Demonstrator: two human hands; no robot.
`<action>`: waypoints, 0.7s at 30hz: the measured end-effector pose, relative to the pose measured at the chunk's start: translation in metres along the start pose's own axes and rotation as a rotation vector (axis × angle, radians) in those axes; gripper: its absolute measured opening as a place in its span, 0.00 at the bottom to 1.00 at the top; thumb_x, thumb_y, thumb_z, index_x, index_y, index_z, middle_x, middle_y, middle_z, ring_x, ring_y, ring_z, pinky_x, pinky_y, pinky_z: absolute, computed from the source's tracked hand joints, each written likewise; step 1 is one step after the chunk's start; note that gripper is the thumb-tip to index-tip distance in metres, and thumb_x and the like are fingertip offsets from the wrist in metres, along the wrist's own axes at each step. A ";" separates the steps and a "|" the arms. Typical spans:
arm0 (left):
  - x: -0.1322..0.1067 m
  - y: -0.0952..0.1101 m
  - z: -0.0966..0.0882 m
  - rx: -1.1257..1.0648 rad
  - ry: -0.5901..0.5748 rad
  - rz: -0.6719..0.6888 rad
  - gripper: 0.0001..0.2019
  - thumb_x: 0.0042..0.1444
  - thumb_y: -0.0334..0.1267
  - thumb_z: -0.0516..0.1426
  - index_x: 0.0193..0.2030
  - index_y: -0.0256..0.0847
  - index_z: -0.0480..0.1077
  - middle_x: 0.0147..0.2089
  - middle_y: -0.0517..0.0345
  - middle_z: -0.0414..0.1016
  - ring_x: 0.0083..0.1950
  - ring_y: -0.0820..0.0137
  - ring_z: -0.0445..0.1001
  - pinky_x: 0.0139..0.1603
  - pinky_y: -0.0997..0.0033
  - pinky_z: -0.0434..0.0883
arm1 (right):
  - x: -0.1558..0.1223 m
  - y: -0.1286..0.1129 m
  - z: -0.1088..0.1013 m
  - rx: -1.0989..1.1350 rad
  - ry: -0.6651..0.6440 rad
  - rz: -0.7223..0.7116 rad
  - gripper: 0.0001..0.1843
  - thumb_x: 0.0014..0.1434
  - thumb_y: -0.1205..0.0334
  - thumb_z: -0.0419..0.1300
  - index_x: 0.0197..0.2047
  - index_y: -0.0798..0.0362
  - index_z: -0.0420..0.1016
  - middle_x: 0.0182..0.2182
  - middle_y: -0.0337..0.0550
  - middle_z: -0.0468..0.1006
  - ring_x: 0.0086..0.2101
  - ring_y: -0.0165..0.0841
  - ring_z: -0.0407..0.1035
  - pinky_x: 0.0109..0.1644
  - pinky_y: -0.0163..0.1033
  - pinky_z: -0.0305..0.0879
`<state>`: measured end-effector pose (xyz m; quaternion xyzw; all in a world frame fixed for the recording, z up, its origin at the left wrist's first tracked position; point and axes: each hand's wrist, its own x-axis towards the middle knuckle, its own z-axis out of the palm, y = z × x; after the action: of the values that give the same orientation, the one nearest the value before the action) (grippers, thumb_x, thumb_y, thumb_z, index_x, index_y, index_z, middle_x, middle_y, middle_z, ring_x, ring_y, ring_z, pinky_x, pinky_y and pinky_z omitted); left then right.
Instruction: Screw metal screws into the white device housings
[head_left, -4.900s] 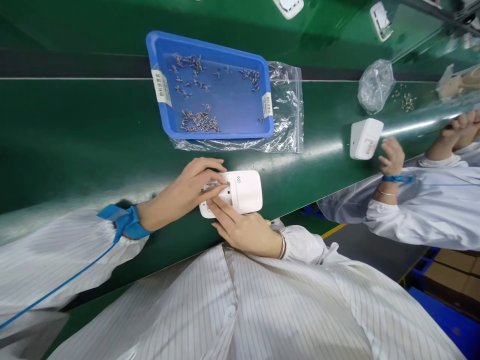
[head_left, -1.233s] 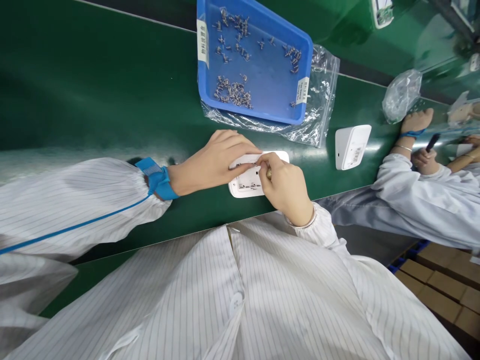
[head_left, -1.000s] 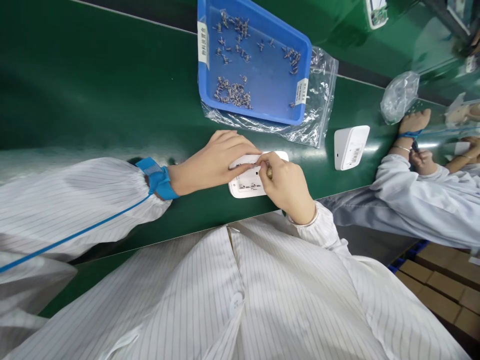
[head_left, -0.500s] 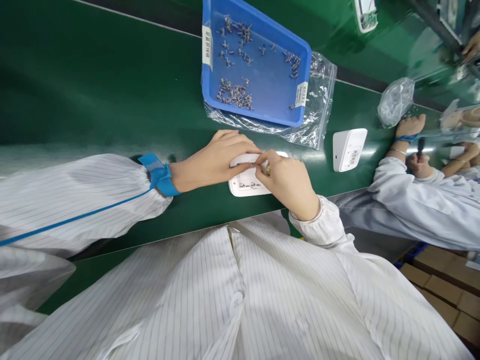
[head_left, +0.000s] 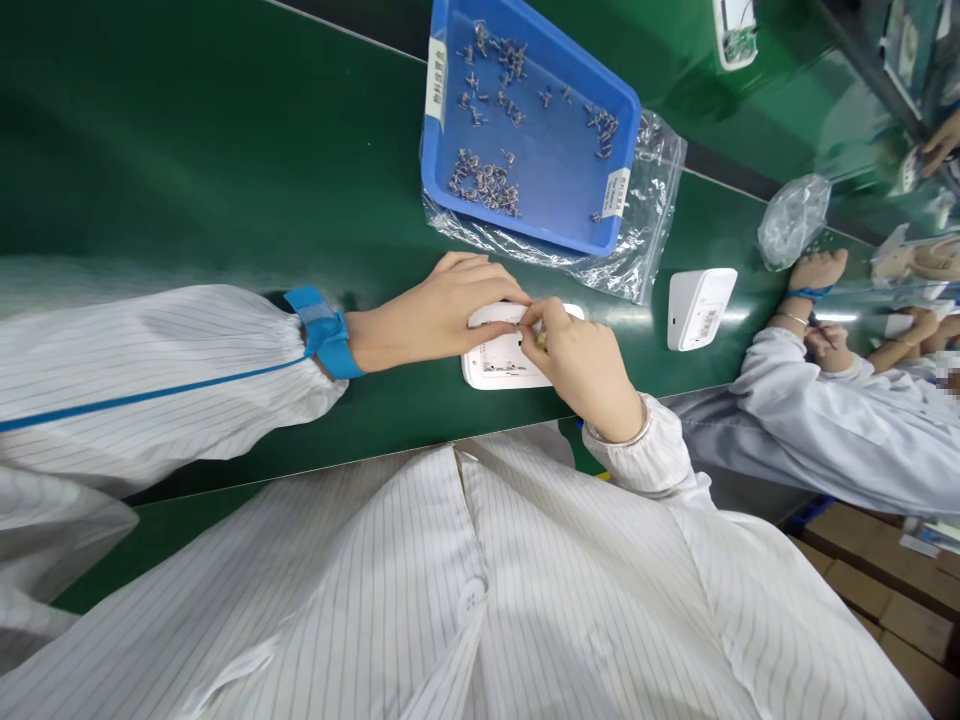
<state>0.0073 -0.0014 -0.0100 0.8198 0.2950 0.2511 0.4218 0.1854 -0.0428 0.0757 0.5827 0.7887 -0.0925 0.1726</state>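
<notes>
A white plastic housing (head_left: 499, 372) lies on the green bench in front of me, a recess with small metal parts showing on its face. My left hand (head_left: 457, 310) grips it from the left, fingers over the far side and thumb across the face. Over its right half, my right hand (head_left: 581, 365) is closed in a pinch, fingertips meeting the left ones. Whatever is between those fingertips is too small and covered to name. Something yellowish (head_left: 541, 341) shows by the right fingers. Beyond my hands, a blue tray (head_left: 551, 150) holds many small metal clips (head_left: 484, 183).
Under the tray lies a clear plastic bag (head_left: 645, 240). To the right stands another white housing (head_left: 701, 310), with a crumpled clear bag (head_left: 795, 220) beyond it. A co-worker's arm (head_left: 795, 320) rests at the right. An opened white device (head_left: 736, 40) lies at the back.
The view has shifted slightly, so the tray sits further right in the picture. Both hands stay at the same spot on the housing, with barely any finger movement.
</notes>
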 end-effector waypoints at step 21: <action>0.003 0.003 -0.001 -0.006 -0.011 -0.017 0.20 0.64 0.55 0.49 0.53 0.48 0.71 0.56 0.56 0.75 0.61 0.60 0.67 0.68 0.53 0.50 | -0.005 -0.003 -0.001 0.004 -0.019 0.083 0.15 0.68 0.55 0.45 0.46 0.54 0.68 0.28 0.43 0.78 0.24 0.32 0.69 0.26 0.36 0.41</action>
<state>0.0093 -0.0001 -0.0060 0.8173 0.2989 0.2438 0.4281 0.1838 -0.0476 0.0779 0.6145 0.7618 -0.0923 0.1830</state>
